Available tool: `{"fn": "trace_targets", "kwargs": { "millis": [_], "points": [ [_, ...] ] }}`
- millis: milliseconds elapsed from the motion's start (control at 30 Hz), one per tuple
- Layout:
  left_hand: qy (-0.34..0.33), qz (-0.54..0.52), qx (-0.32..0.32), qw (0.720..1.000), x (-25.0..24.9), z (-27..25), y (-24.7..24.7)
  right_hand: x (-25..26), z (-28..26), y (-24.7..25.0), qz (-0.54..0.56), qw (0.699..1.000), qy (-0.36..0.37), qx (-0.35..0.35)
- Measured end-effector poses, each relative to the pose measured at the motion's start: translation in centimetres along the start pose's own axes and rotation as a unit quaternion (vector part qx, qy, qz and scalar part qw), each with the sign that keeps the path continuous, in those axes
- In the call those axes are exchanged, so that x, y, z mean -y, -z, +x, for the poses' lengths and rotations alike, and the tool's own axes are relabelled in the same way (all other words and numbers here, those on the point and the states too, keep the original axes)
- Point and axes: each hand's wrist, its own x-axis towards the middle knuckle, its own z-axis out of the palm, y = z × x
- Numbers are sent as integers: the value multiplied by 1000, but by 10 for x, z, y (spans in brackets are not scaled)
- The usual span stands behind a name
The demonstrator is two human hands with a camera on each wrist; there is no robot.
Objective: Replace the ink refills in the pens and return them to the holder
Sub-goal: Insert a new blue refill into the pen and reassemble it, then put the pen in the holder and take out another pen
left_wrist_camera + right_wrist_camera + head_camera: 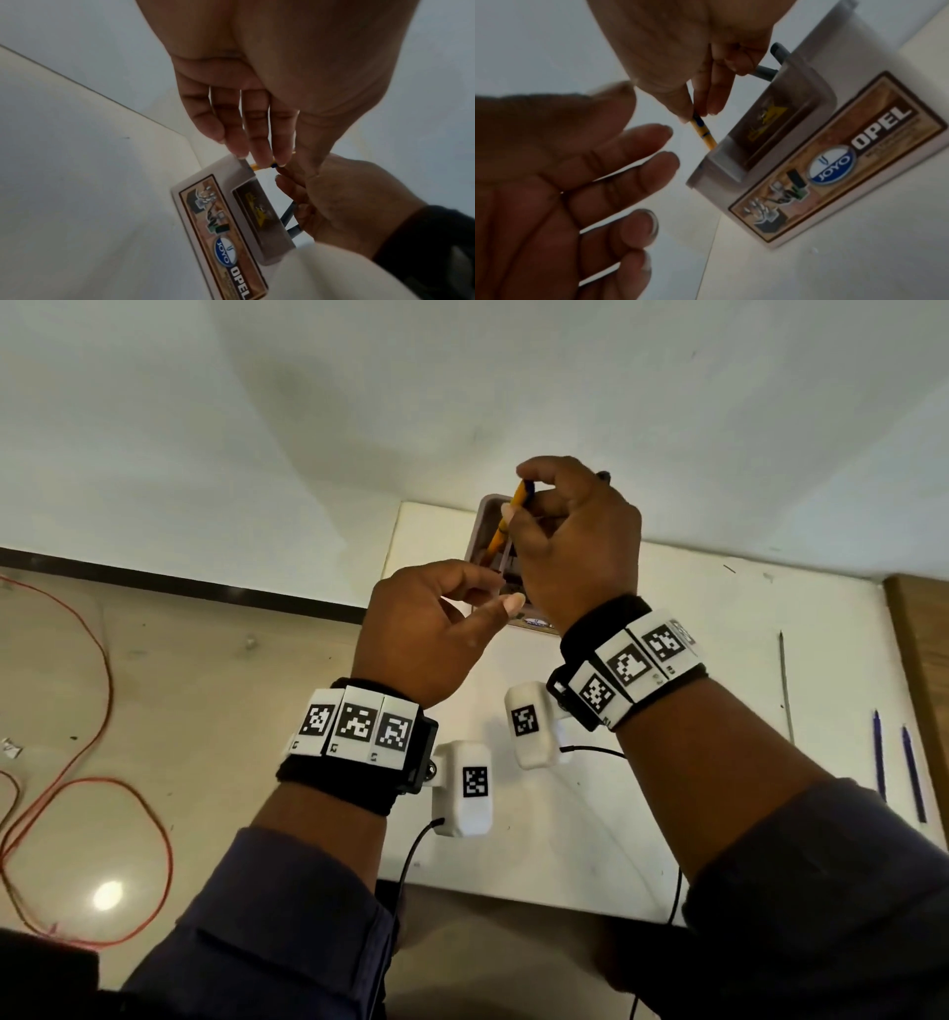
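Note:
My right hand (521,494) pinches the top of a yellow pen (497,537) with a blue end. The pen slants down into the grey pen holder (485,513) at the table's back edge. In the right wrist view the right hand (700,113) grips the yellow pen (704,136) just above the holder (808,77). My left hand (500,593) hovers beside the holder with relaxed fingers and holds nothing; its spread fingers (654,162) show clearly there. Two grey pens (779,51) stand in the holder. The left wrist view shows the holder (267,249) below both hands.
Two blue refills (879,752) and a thin grey refill (784,685) lie on the white table (719,618) to the right. A wooden edge (919,660) borders the table's right side. An orange cable (102,711) loops on the floor at left. A white wall rises behind the holder.

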Motion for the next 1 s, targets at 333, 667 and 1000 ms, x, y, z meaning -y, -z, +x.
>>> {"fn": "trace_targets", "kwargs": {
  "millis": [333,667,1000],
  "points": [
    [-15,-22,19,999,-11,-2,-11,-25,-3,39,-42,998,-38,-41],
    [-14,-105,97,990,-26,-1,-44,-78,25,57,-98,990,-97,-26],
    [-38,-77,97,992,-23,0,-48,-75,27,51,-47,993,-100,-33]
  ]
}}
